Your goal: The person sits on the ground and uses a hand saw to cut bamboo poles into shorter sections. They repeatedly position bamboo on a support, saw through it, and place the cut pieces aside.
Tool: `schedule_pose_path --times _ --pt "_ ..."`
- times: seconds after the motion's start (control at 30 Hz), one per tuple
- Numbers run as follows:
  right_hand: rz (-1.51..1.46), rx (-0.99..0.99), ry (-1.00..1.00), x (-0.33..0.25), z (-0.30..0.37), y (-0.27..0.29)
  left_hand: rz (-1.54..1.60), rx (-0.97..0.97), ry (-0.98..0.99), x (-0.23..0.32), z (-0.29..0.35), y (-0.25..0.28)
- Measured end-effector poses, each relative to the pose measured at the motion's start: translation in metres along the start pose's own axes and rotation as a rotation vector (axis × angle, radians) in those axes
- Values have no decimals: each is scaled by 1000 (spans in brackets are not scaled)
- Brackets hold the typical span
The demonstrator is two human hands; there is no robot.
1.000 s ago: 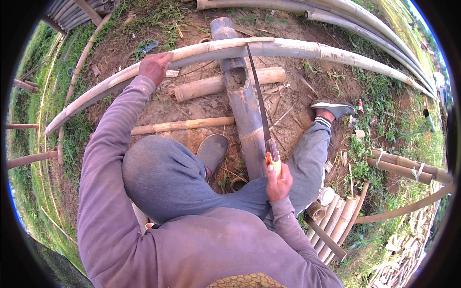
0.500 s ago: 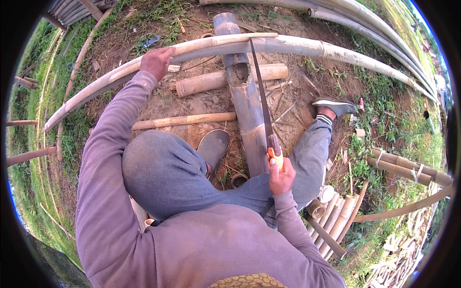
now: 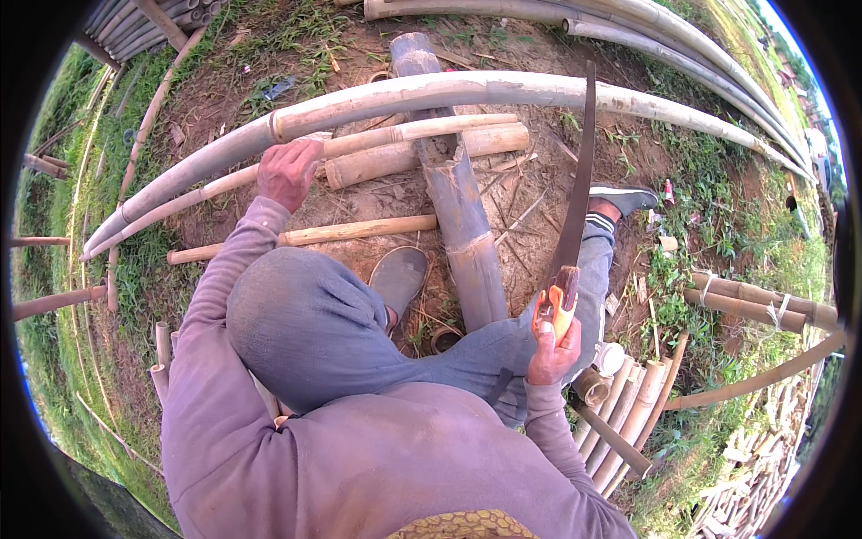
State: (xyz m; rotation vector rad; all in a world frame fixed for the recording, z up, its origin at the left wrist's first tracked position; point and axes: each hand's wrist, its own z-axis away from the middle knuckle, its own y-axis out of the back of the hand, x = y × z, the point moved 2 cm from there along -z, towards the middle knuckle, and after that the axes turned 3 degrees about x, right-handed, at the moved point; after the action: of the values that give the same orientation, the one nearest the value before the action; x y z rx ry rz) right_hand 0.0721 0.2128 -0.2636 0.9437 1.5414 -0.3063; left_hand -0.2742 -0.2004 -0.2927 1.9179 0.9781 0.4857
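My left hand (image 3: 289,171) is closed round a slender pale bamboo pole (image 3: 377,137), whose right end lies over the thick dark bamboo post (image 3: 467,242). Just beyond it a longer, thicker bamboo pole (image 3: 395,101) spans the view, crossing that post. In my right hand (image 3: 554,353) is a hand saw (image 3: 573,198), gripped by its orange and brown handle. Its long dark blade points away from me, apart from the slender pole; the tip overlaps the thicker pole in view, and I cannot tell whether they touch.
A short bamboo piece (image 3: 373,168) lies across the post; another pole (image 3: 359,230) is nearer my foot. Cut bamboo lengths (image 3: 620,422) and a flat dark blade (image 3: 615,440) are by my right side. Tied poles (image 3: 754,304) stand right; long poles (image 3: 503,9) lie beyond.
The slender pole has come down toward me, away from the thicker pole, with my left hand on it. My right hand has swung the saw rightward, off the slender pole.
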Motion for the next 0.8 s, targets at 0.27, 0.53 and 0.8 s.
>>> schedule_pose_path --times 0.27,0.53,0.8 --pt "132 -60 239 -21 -18 -22 273 -261 -51 45 89 2" --pt "-61 -86 259 -44 -34 -78 191 -261 -282 3 -102 5" --pt "-60 -119 290 -47 -57 -127 457 -651 518 66 -239 -117"
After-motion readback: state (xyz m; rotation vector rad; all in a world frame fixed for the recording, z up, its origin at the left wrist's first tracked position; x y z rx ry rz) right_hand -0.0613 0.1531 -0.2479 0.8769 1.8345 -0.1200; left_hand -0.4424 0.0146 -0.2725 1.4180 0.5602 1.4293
